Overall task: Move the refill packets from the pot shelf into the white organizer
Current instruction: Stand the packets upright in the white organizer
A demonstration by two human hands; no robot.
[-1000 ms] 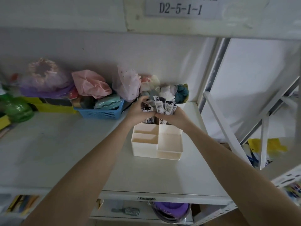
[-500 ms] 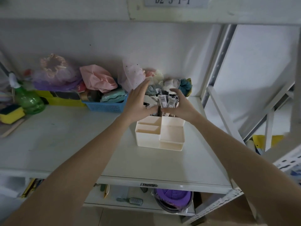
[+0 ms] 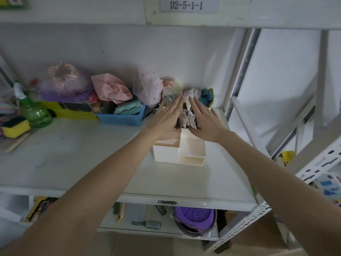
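Note:
A white organizer with several compartments stands on the white shelf. A bunch of refill packets stands upright in its rear compartment. My left hand lies flat with straight fingers against the left side of the bunch. On the right side of the packets my right hand is flat too, fingers spread. Neither hand grips anything. The packets' lower parts are hidden by the organizer wall and my palms.
Behind the organizer sit a blue basket and bagged soft goods. A green spray bottle and a yellow sponge are at the left. A metal shelf upright rises on the right. A purple pot lid lies on the lower shelf.
My hands let go of the packets and opened flat on either side of them. The packets now stand in the organizer's rear compartment. The view shifted slightly.

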